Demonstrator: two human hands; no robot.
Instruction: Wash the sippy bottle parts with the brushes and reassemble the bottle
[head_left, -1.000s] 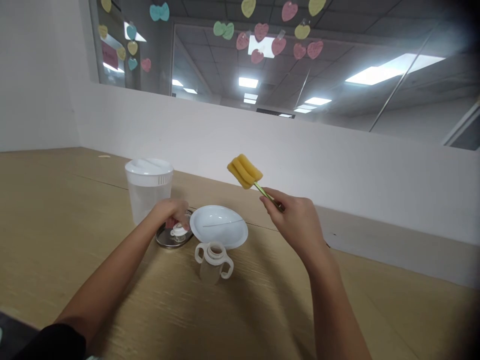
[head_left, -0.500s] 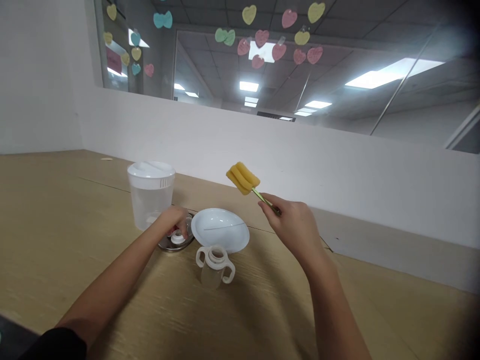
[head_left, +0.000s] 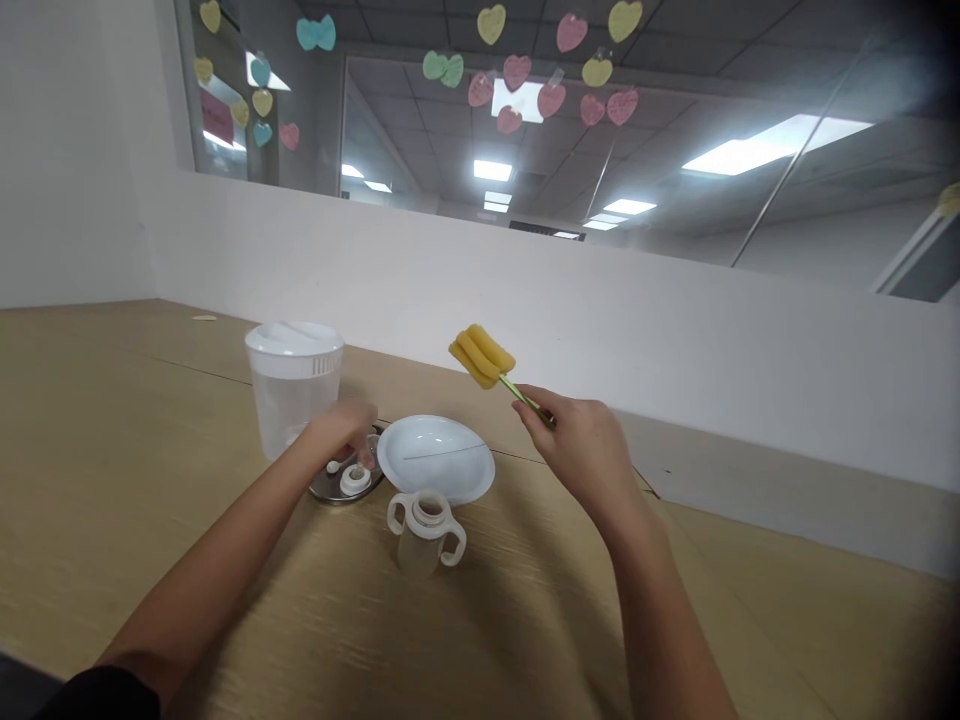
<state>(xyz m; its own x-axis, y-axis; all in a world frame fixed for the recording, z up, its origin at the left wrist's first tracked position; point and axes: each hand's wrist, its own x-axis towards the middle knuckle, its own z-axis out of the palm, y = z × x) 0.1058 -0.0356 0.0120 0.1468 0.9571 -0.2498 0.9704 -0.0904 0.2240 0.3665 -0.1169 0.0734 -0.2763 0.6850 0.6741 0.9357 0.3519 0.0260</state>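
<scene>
My right hand (head_left: 581, 440) is closed around the thin green handle of a bottle brush (head_left: 482, 356), whose yellow sponge head points up and to the left in the air. My left hand (head_left: 346, 432) hovers over a round metal tray (head_left: 330, 494), its fingers pointing down and blurred by motion. On that tray, just below the fingertips, lies a white ring cap (head_left: 355, 480), with a small white piece (head_left: 334, 467) beside it. Between the hands, a clear bottle with two white handles (head_left: 422, 535) stands upright and uncapped.
A glossy white bowl (head_left: 469, 485) sits right behind the bottle. Left of it stands a translucent bucket with a white lid (head_left: 294, 385). The wooden table (head_left: 135, 470) runs back to a white wall (head_left: 420, 280) under a window with heart-shaped notes.
My left hand has lifted a little off the white ring cap, which shows more fully. My right hand keeps the brush in nearly the same place. The whole view has shifted slightly.
</scene>
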